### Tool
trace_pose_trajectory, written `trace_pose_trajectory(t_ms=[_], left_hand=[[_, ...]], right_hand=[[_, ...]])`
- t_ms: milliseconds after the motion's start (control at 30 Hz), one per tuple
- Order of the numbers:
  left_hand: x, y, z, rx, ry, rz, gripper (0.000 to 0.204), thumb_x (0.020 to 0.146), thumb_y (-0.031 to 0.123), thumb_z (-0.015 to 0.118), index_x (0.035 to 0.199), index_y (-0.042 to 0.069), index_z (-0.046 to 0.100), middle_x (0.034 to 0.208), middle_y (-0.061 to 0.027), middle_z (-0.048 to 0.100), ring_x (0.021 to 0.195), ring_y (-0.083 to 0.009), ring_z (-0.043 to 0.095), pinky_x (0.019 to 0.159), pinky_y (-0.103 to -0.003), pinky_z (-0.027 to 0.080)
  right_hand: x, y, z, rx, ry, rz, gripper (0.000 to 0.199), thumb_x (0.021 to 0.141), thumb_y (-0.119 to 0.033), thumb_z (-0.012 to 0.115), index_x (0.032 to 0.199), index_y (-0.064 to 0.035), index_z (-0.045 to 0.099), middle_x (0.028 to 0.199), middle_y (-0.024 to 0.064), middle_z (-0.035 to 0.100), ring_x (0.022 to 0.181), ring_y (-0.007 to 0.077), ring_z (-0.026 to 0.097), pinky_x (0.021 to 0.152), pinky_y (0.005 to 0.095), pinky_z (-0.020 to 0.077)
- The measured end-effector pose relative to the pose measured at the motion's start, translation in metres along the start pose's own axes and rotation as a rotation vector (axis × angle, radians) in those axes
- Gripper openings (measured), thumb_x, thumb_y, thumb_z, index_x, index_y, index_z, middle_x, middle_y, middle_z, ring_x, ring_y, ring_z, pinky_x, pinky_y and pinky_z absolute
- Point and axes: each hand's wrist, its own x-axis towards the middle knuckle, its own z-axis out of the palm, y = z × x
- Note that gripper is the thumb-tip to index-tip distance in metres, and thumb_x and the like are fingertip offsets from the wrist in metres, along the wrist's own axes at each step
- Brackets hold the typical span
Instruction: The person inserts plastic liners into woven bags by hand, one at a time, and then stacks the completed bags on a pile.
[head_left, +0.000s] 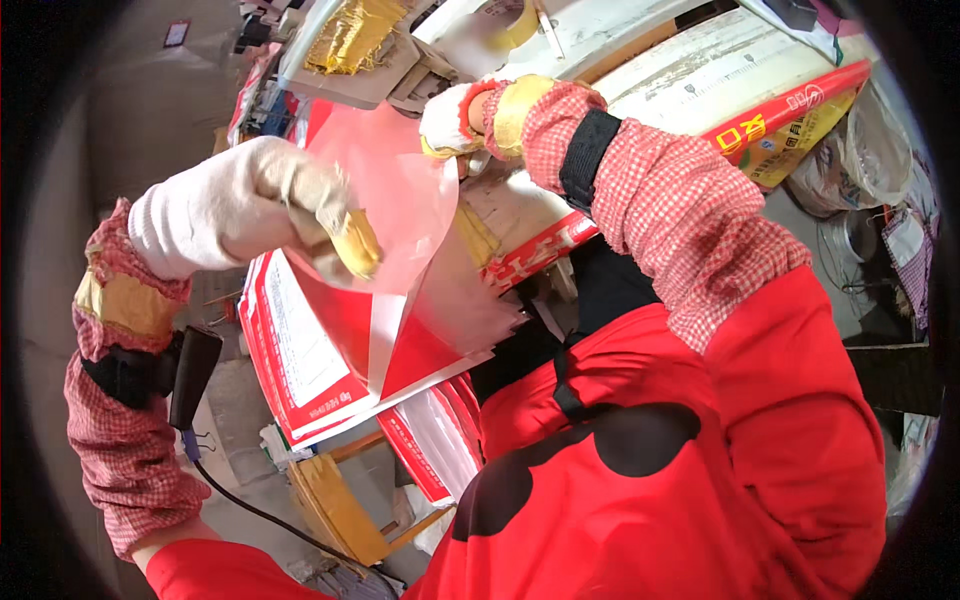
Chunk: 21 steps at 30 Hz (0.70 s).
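Head view, one frame. Left hand (240, 205), white cotton glove w/ yellowed fingertips, sits left of centre; thumb and forefinger pressed together, pinching lower left edge of a translucent red film sheet (395, 195). Right hand (460, 118), same glove type, upper centre of frame, fingers curled shut on sheet's top right corner; exact finger positions partly hidden by cuff. Sheet hangs stretched betw. both hands, centre of frame, lifted above a stack of red-and-white printed bags (320, 350) lying centre-left and lower. Both forearms in red-checked sleeve covers (680, 230) w/ black bands; yellow tape at wrists. Black device w/ cable (195, 375) clipped at left forearm, lower left. Red garment w/ black patches (680, 470) fills lower right. White curved machine housing (700, 70) at top right; red-and-yellow sack (790, 125) beside it. Yellow-taped wooden frame (335, 505) at bottom centre-left
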Motion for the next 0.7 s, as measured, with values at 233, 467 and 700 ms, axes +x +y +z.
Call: trace_pose_trajectory(t_ms=[233, 467, 700], left_hand=[[0.026, 0.033, 0.041, 0.426, -0.137, -0.207, 0.053, 0.075, 0.018, 0.068, 0.122, 0.005, 0.047, 0.11, -0.0079, 0.057, 0.099, -0.0168, 0.053, 0.084, -0.029, 0.044], [0.052, -0.003, 0.038, 0.584, -0.038, 0.305, 0.027, 0.086, 0.012, 0.05, 0.111, 0.002, 0.055, 0.083, -0.0069, 0.064, 0.083, -0.0193, 0.061, 0.076, -0.03, 0.048], [-0.003, 0.008, 0.077, 1.183, -0.367, -0.733, 0.045, 0.073, 0.05, 0.058, 0.08, 0.007, 0.068, 0.073, -0.0084, 0.064, 0.072, -0.0264, 0.062, 0.065, -0.035, 0.048]], right_hand=[[-0.002, 0.004, 0.012, -0.287, 0.09, 0.039, 0.023, 0.073, -0.02, 0.054, 0.086, -0.0044, 0.065, 0.083, 0.0146, 0.064, 0.074, 0.0313, 0.062, 0.067, 0.0389, 0.0482], [0.01, -0.004, 0.021, -0.3, 0.177, 0.021, 0.024, 0.073, -0.023, 0.053, 0.084, -0.0052, 0.066, 0.083, 0.0151, 0.064, 0.074, 0.03, 0.062, 0.065, 0.0392, 0.0483], [0.018, 0.008, 0.026, 0.159, -0.002, 0.235, 0.024, 0.064, -0.021, 0.064, 0.087, -0.012, 0.066, 0.081, 0.0063, 0.066, 0.06, 0.0201, 0.062, 0.059, 0.036, 0.0503]])
